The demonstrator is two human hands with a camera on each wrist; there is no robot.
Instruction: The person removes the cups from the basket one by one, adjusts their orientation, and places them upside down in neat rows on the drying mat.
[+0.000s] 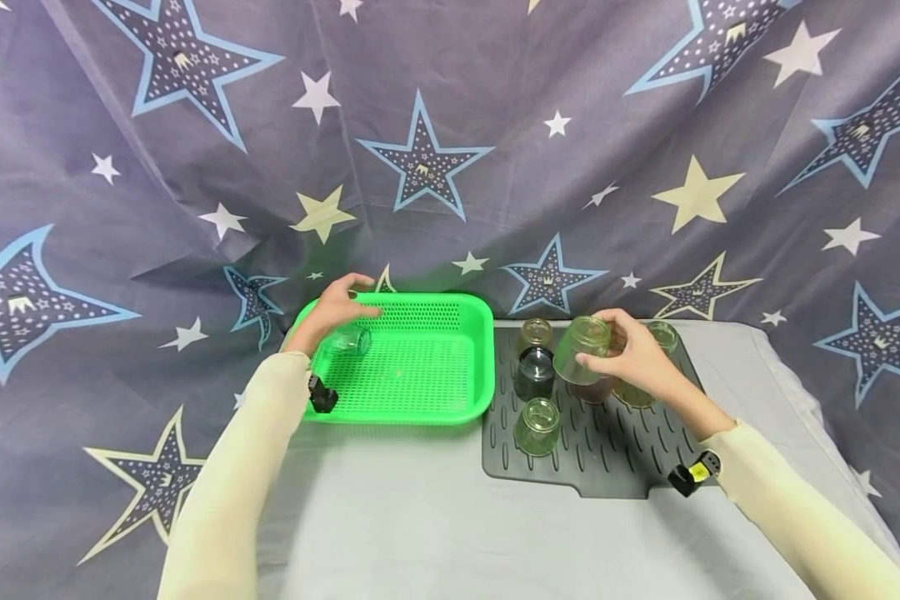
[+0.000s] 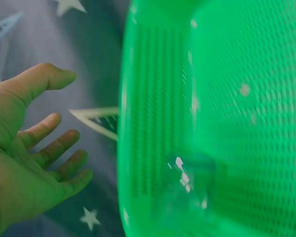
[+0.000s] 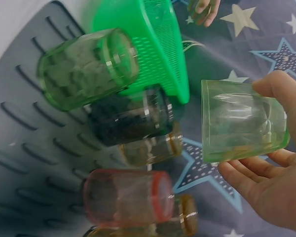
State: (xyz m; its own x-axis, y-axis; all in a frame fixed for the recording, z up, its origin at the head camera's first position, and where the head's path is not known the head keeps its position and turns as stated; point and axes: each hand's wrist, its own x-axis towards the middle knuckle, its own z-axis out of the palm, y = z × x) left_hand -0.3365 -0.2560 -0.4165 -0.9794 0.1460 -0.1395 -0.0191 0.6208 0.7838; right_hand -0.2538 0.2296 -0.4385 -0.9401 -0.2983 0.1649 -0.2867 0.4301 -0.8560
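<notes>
My right hand [image 1: 637,357] grips a pale green glass [image 1: 581,346] between thumb and fingers, raised above the dark grey ribbed drying mat [image 1: 607,467]. In the right wrist view the held glass [image 3: 241,121] is apart from the others. Over the back left of the bright green basket [image 1: 487,358], my left hand [image 1: 339,307] hovers with loosely bent fingers and nothing in them. A bluish-green glass [image 1: 352,340] lies inside the basket below that hand; in the left wrist view this glass [image 2: 187,185] is blurred.
Several glasses stand upside down on the mat: a dark one [image 1: 535,375], a green one [image 1: 537,429], an amber one [image 1: 534,333], a pink one [image 3: 128,197] and others at the right. A pale cloth [image 1: 420,517] covers the table; a star-patterned curtain [image 1: 450,242] hangs behind.
</notes>
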